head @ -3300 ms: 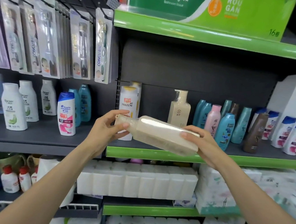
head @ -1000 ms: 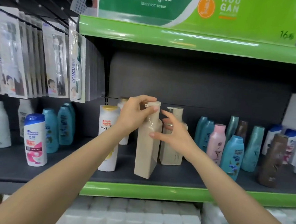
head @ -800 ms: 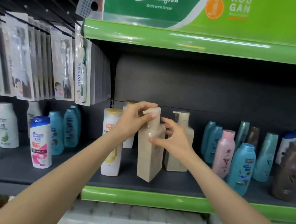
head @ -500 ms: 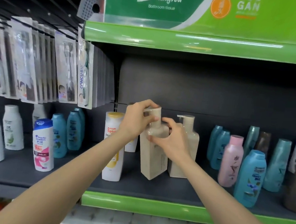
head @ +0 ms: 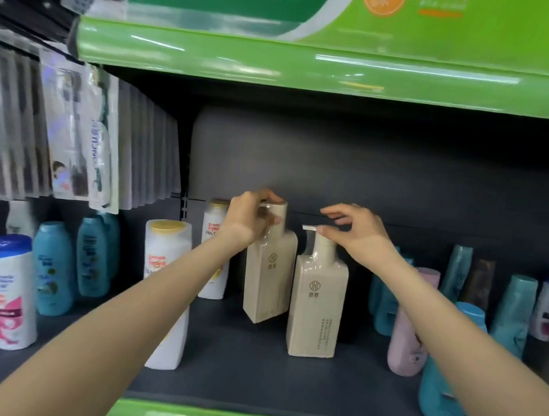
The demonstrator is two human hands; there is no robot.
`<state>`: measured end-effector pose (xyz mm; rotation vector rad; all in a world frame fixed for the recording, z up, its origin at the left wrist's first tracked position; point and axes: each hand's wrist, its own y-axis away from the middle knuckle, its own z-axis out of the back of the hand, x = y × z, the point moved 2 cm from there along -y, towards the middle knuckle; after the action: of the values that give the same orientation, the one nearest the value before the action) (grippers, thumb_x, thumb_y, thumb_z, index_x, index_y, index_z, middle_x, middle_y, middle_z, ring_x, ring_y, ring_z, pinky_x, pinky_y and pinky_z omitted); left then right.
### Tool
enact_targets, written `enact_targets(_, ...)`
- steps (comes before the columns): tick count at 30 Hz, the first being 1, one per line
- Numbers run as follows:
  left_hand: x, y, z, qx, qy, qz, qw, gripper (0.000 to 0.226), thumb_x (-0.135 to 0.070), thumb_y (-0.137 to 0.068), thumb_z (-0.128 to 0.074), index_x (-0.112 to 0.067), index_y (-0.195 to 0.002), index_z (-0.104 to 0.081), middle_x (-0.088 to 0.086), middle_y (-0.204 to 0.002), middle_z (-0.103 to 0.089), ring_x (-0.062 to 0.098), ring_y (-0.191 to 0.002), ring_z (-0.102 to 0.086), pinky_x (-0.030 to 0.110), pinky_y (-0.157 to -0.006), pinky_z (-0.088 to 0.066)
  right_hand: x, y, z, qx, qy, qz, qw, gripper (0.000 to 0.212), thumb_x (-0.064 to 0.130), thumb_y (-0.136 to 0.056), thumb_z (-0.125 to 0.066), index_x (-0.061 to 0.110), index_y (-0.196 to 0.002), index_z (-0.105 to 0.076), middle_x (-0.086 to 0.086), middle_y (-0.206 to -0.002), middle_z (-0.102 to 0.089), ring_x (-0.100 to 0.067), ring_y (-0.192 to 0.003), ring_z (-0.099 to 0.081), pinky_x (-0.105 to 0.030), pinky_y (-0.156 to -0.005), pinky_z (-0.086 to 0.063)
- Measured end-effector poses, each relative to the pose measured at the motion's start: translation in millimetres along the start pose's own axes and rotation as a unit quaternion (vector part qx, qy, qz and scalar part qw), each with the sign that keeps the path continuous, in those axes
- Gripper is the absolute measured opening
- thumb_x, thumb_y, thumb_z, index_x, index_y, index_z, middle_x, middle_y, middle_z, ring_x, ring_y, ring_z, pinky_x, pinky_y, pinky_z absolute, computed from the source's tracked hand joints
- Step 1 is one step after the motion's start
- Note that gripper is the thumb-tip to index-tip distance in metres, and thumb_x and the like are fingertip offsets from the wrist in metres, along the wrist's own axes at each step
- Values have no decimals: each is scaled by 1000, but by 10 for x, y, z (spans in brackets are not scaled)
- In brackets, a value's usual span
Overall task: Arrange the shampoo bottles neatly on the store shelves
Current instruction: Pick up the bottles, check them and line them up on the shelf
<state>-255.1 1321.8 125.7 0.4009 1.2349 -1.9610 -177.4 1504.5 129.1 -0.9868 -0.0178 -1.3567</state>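
Note:
Two beige pump bottles stand side by side on the dark shelf (head: 234, 365). The left beige bottle (head: 267, 284) sits further back and leans slightly; my left hand (head: 248, 218) grips its pump head. The right beige bottle (head: 317, 309) stands upright, nearer the shelf front. My right hand (head: 357, 236) is at its pump head, thumb on the pump top and curled fingers arched over it. Both labels face me.
White Pantene bottles (head: 167, 264) stand just left of my left arm, with teal bottles (head: 54, 270) and a white-and-blue bottle (head: 10, 293) beyond. A pink bottle (head: 408, 331) and teal bottles (head: 439, 398) crowd the right. Toothbrush packs (head: 81, 142) hang upper left. A green upper shelf (head: 313, 70) runs overhead.
My right hand left the first beige bottle's shoulder and went to the second bottle's pump. The first bottle now stands further back, beside the second. The view moved closer.

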Motion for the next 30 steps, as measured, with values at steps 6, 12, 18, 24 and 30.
enact_targets(6, 265, -250, -410, 36, 32, -3, 999, 26, -3, -78, -72, -11, -102, -69, 2, -89, -66, 11, -67, -57, 10, -62, -44, -141, 7, -21, 15, -75, 19, 997, 12, 18, -79, -73, 23, -89, -71, 3, -95, -71, -7, -84, -64, -6, -70, -44)
enact_targets(12, 348, -465, -595, 58, 42, -6, 997, 30, -8, -76, -75, -14, -105, -69, 5, -99, -69, 21, -89, -63, 23, -80, -50, -247, -23, -58, 28, -135, 14, 990, 18, 12, -76, -75, 29, -82, -71, 7, -84, -71, -13, -79, -65, -40, -80, -54)
enact_targets(18, 515, -391, -675, 33, 106, 39, 993, 72, -21, -70, -80, -24, -133, -45, 8, -111, -64, 22, -104, -61, 37, -95, -47, -252, -35, -65, 46, -154, 28, 987, 25, 12, -78, -74, 36, -84, -69, 15, -87, -70, -3, -77, -64, -35, -76, -55)
enact_targets(24, 706, -68, -760, 11, 113, 89, 990, 85, -14, -71, -80, -27, -140, -32, 0, -105, -58, 11, -95, -53, 19, -82, -39, -252, -13, -76, 43, -154, 23, 987, 25, 11, -78, -74, 35, -85, -71, 8, -92, -71, -12, -81, -66, -41, -79, -55)
enact_targets(30, 765, 8, -832, 20, 171, 82, 982, 62, -1, -79, -70, -21, -133, -48, -2, -109, -57, 16, -103, -57, 42, -92, -52, -225, 6, -79, 46, -173, -2, 984, 23, 6, -78, -73, 27, -84, -70, 4, -91, -71, -16, -82, -66, -37, -75, -55)
